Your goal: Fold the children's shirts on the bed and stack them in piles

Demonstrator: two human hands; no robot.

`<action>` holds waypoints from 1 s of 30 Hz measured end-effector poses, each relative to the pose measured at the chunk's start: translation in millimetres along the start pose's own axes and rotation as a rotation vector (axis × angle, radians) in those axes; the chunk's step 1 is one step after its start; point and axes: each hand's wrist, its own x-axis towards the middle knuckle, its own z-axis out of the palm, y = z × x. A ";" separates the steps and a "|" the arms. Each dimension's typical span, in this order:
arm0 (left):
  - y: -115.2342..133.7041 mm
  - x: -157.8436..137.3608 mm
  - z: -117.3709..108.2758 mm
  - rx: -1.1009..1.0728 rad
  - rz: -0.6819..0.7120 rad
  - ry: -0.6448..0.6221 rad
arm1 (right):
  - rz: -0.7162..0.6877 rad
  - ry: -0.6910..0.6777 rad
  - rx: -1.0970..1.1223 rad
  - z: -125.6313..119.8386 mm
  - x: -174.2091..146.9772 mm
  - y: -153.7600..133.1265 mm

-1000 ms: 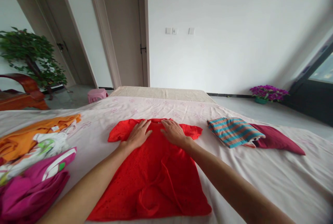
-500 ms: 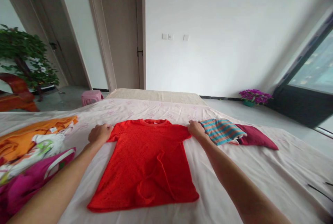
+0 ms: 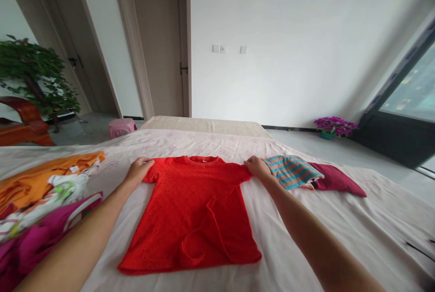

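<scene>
A red short-sleeved T-shirt (image 3: 190,206) lies spread on the pale bed sheet (image 3: 285,246), its neckline away from me and a cord-like strip curled on its lower front. My left hand (image 3: 137,169) pinches the left sleeve at the shoulder. On the other side, my right hand (image 3: 257,167) has its fingers closed on the edge of the right sleeve. Just beyond that hand is a folded blue-and-orange striped garment (image 3: 294,172), next to a folded dark red garment (image 3: 336,179).
At the left lies a heap with an orange garment (image 3: 37,179), a white printed garment (image 3: 64,188) and a magenta garment (image 3: 44,242). A pink stool (image 3: 122,127) stands past the bed. Purple flowers (image 3: 335,126) sit on the floor by the wall.
My left hand has shifted slightly right and up along the sleeve, now pinching nearer the shoulder. The right hand stays at its sleeve; the shirt is nearly unchanged.
</scene>
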 end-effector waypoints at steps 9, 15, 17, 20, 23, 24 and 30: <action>10.6 1.8 -3.6 -0.514 -0.172 -0.352 | -0.013 0.116 0.021 11.0 5.7 10.5; 13.4 6.8 -6.6 -0.813 -0.100 -0.337 | 0.053 0.118 0.001 11.3 5.8 11.3; 9.1 7.0 -6.2 -0.960 -0.040 -0.325 | 0.057 0.122 0.065 14.5 3.5 12.1; 1.2 5.8 -6.2 -0.913 0.015 -0.238 | 0.010 0.133 0.205 22.2 -1.1 13.3; -4.9 3.7 -9.2 -0.632 0.085 -0.214 | -0.094 0.181 0.316 30.3 -2.5 15.7; -6.4 3.5 -11.1 -0.505 0.121 -0.213 | -0.126 0.191 0.349 32.4 -1.7 17.2; -16.8 7.2 -26.1 0.052 0.202 -0.110 | -0.143 0.146 0.551 30.1 5.2 29.8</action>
